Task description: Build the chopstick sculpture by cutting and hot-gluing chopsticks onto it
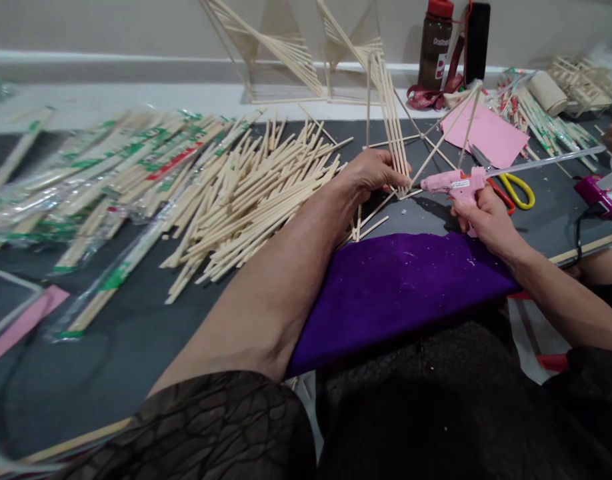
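Note:
A frame of pale wooden sticks (392, 123) stands on the dark grey table, with several slanted sticks side by side on its near face. My left hand (375, 172) is closed on the lower part of these sticks. In my right hand (486, 215) is a pink glue gun (453, 183), a long clear glue stick (546, 160) coming out of its back. The gun's nozzle points left, close to the bottom corner of the frame, near my left fingertips. Whether it touches the sticks cannot be made out. A purple cloth (401, 293) lies in front of the frame.
Loose sticks (256, 200) are heaped left of my left forearm, with wrapped chopsticks (111, 173) beyond. Two finished stick shapes (281, 53) stand by the wall. Yellow-handled scissors (519, 192), pink paper (486, 133), a bottle (435, 47) and a purple device (601, 197) are on the right.

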`<state>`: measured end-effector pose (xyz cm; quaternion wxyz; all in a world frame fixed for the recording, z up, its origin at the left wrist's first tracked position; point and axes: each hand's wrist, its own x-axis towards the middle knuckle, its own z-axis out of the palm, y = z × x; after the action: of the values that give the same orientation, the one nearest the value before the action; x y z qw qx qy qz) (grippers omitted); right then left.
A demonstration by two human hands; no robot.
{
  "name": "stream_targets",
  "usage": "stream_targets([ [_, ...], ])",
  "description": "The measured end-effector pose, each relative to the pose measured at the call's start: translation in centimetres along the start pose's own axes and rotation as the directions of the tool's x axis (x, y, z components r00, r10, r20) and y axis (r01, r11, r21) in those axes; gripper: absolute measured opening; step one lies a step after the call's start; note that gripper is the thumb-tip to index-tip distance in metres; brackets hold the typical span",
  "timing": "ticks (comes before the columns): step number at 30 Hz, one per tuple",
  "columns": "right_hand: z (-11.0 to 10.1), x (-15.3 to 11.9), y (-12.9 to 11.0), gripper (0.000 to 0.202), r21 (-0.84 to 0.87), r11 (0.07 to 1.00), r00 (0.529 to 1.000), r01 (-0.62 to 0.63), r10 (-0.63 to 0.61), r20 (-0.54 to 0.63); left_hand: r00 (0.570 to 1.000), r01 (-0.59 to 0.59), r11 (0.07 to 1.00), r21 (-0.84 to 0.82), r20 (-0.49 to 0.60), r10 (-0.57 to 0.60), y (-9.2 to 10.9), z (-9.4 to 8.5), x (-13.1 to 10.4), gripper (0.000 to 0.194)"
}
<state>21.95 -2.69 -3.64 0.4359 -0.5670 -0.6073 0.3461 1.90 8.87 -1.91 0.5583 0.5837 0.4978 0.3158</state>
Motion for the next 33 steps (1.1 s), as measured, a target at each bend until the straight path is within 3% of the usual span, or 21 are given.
stream_targets([
  [33, -0.09, 0.0, -0.02, 0.022, -0.017, 1.0, 0.999, 0.002, -0.002, 0.036, 1.0, -0.002, 1.0, 0.013, -0.002, 0.002, 0.08, -0.02, -0.33, 0.02],
])
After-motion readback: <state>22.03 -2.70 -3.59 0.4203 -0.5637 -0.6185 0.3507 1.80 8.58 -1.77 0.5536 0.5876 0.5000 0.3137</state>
